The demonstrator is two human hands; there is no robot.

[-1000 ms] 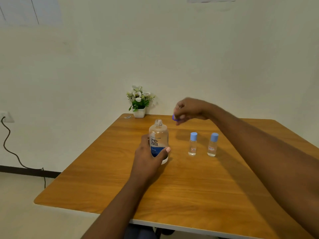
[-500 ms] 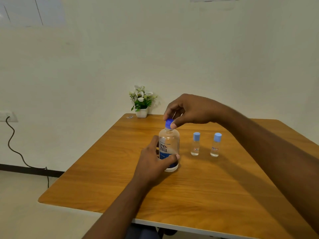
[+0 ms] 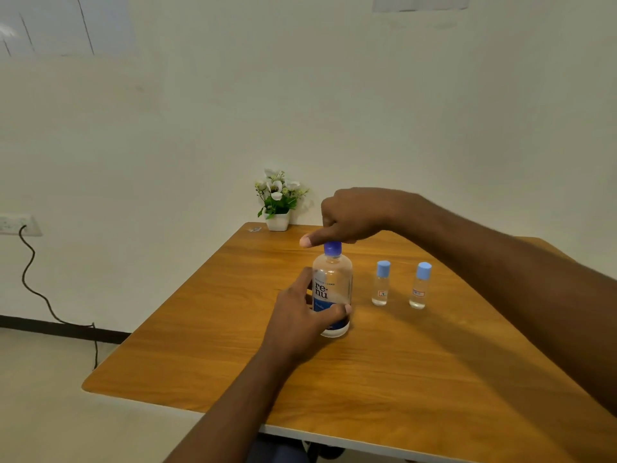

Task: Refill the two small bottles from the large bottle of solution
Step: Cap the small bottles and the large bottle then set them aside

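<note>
Under our right hand, which is closed down over the dark blue screw cap, stands the large clear plastic bottle of solution with the blue and white label, upright on the wooden table. Our left hand wraps its fingers and thumb around the lower body of that bottle. Just to the right of both hands, two small clear bottles with pale blue caps stand side by side, apart from each other, capped and untouched.
</note>
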